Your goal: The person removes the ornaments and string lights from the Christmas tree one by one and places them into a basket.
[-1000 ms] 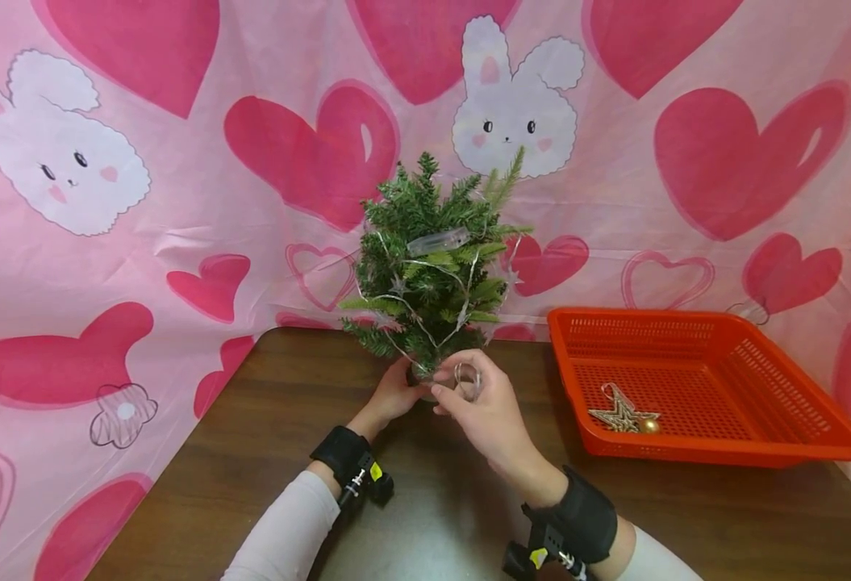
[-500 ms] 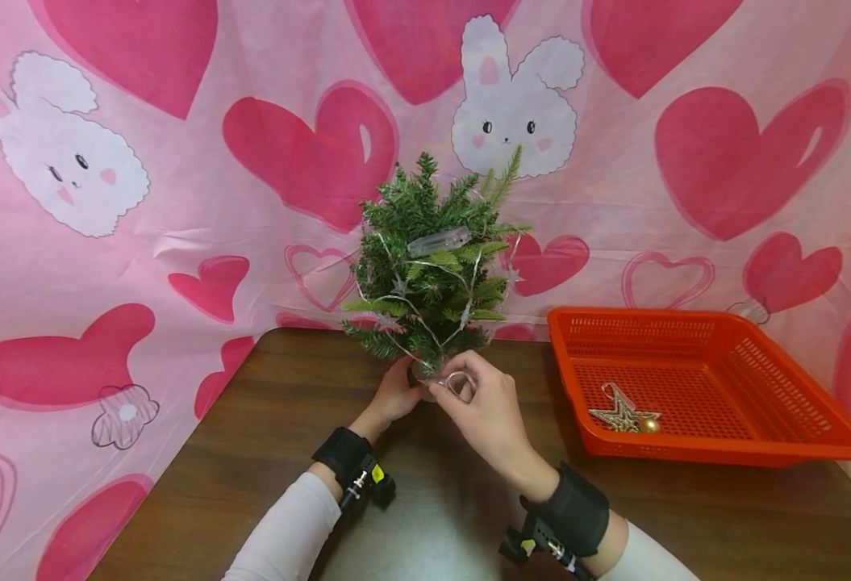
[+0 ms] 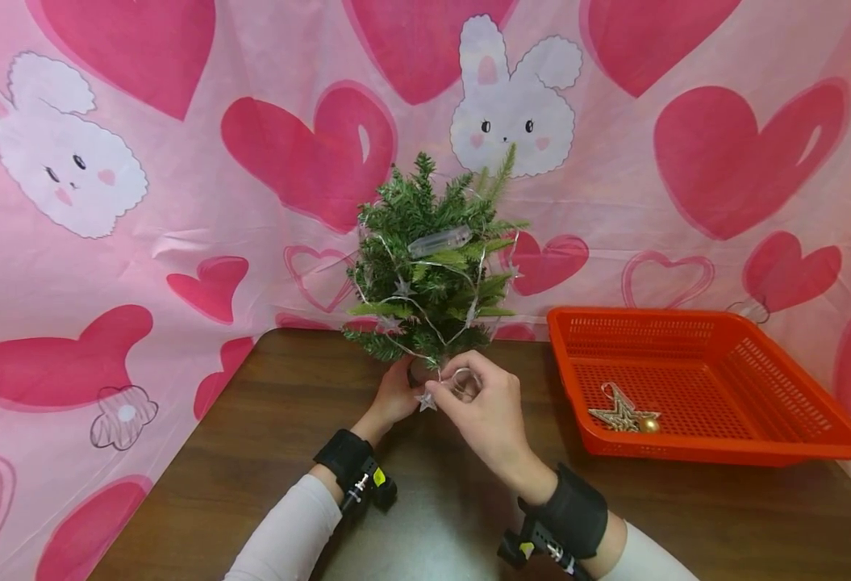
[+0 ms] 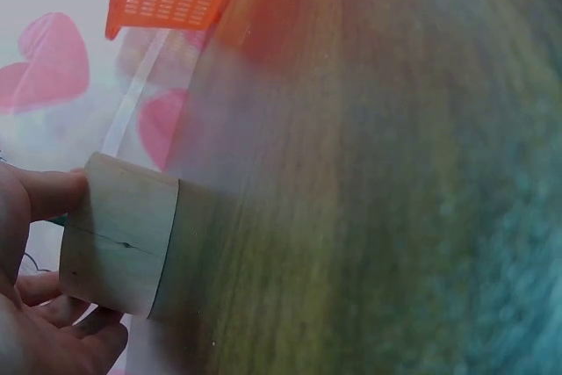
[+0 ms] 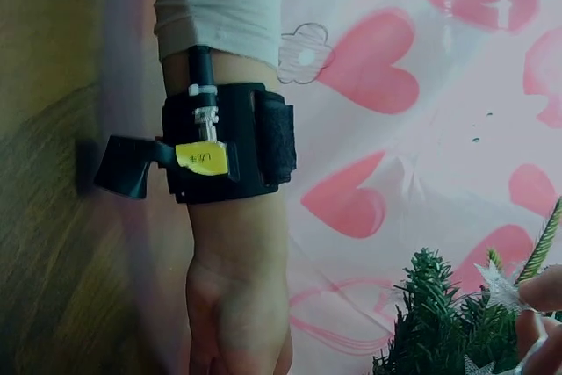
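The tree [image 3: 432, 286] stood upright near the table's back edge, its wooden base [image 4: 118, 236] gripped between the thumb and curled fingers of the left hand [image 3: 394, 397]. The right hand [image 3: 489, 407] pinched the light wire [image 3: 461, 373] just below the lowest branches, a clear star [image 3: 427, 400] hanging beside the thumb tip and a loop of wire bowing out over the fingers. The likeliest trouble was a hard pull: it could have tipped the tree if the left grip slackened, or dragged the wire off the branches it crossed. The battery case [image 3: 440, 241], lying on the foliage, might also have slid down if its wire were tugged, and the loop could have tangled round the fingers or caught a needle tip. Behind the tree, the patterned cloth [image 3: 410, 129] left little room for reaching round. To the right, the orange basket [image 3: 686, 449], holding a gold star [image 3: 619, 415] and ball [image 3: 649, 425], bounded the right arm's swing. The widest room lay to the left, over the table [image 3: 251, 452] as far as its slanting edge, and in front, between the forearms.
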Demonstrator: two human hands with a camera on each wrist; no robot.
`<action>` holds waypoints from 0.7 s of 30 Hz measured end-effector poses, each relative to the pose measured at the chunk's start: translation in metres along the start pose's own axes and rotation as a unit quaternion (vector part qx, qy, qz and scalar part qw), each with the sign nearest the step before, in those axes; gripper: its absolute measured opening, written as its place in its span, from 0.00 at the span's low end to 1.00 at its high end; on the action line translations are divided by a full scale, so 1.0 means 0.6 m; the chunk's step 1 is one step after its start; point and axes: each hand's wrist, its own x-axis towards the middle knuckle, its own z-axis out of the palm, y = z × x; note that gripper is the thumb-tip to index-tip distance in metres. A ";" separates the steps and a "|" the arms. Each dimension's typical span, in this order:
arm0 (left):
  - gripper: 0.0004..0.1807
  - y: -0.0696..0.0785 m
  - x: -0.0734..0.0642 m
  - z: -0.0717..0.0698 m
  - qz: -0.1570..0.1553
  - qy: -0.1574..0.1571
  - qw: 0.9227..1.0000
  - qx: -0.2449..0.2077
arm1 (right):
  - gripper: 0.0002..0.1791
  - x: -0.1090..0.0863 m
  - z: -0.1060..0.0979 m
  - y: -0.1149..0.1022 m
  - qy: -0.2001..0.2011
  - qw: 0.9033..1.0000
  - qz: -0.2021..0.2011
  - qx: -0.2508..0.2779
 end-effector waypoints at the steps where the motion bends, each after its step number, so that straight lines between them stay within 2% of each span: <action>1: 0.32 0.000 0.000 0.000 0.005 0.002 1.000 0.007 | 0.11 0.000 0.000 0.000 0.007 1.000 -0.008 -0.002; 5: 0.31 0.003 0.001 0.001 0.003 0.002 1.000 0.010 | 0.10 0.003 0.000 0.002 0.037 0.998 -0.040 -0.013; 11: 0.32 0.004 0.002 0.003 0.000 0.002 1.000 -0.023 | 0.08 0.013 -0.006 0.000 0.068 0.994 -0.077 -0.040; 15: 0.36 0.004 0.003 0.004 0.008 0.008 0.999 -0.032 | 0.07 0.018 -0.010 -0.006 0.073 0.992 -0.087 -0.058; 21: 0.36 0.006 0.003 0.005 0.005 0.012 1.000 -0.017 | 0.03 0.019 -0.012 -0.012 0.063 0.992 -0.092 -0.058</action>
